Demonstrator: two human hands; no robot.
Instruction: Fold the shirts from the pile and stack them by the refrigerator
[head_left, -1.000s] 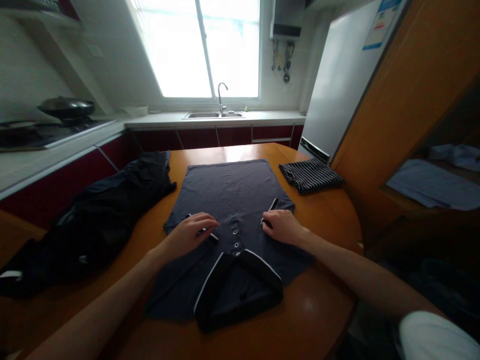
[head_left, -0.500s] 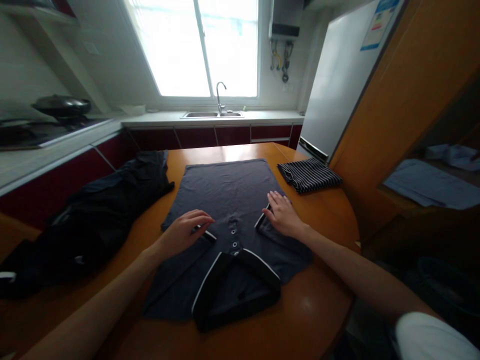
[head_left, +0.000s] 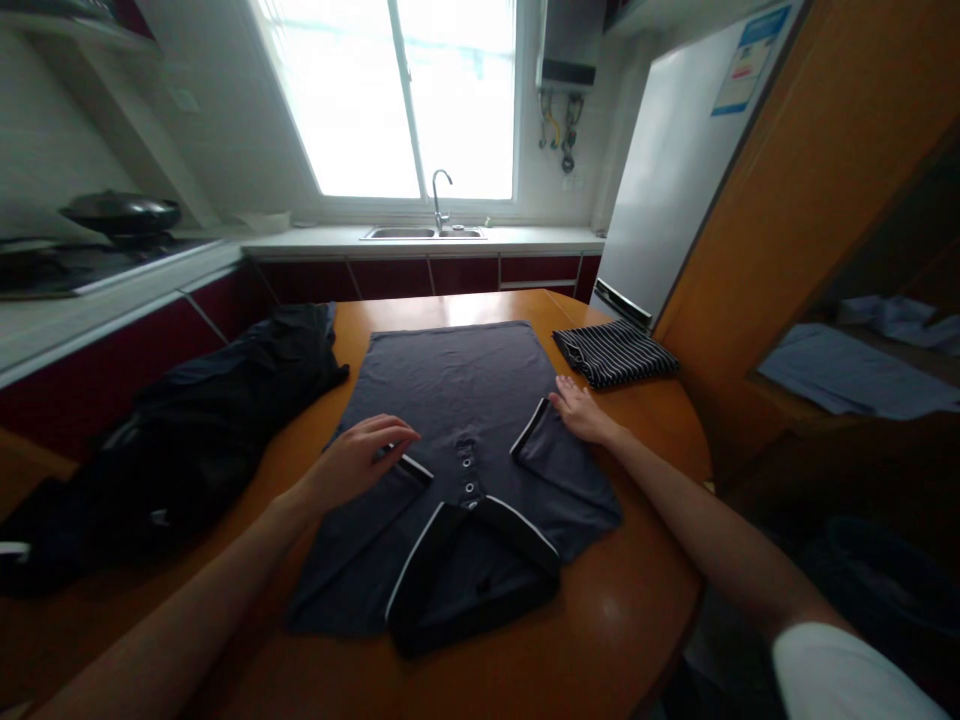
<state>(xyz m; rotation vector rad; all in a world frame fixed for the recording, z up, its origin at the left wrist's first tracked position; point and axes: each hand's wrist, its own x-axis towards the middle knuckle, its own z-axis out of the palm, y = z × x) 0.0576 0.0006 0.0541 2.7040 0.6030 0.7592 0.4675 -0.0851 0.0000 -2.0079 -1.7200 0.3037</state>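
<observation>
A dark grey-blue polo shirt [head_left: 457, 390] lies spread on the table, its black, white-edged collar [head_left: 480, 630] toward me. Both short sleeves are turned in over the front, their black-and-white cuffs on either side of the buttoned placket [head_left: 469, 475]. My left hand [head_left: 367, 450] hovers at or rests on the left cuff, fingers stretched and slightly curved; whether it touches the cloth I cannot tell. At the shirt's right edge, my right hand [head_left: 581, 408] lies with fingers extended beside the right sleeve, partly on the cloth. Neither hand grips anything.
The round-ended wooden table [head_left: 660, 470] carries a heap of black clothing [head_left: 202, 440] at left and a folded striped cloth [head_left: 615, 352] at back right. Beyond are a counter with a sink [head_left: 405, 233], a pan [head_left: 124, 212] on the stove, and a fridge [head_left: 667, 170].
My right hand has let go of the right cuff, flattened over the sleeve and slid outward to the shirt's edge, uncovering the cuff. My left hand has shifted slightly left.
</observation>
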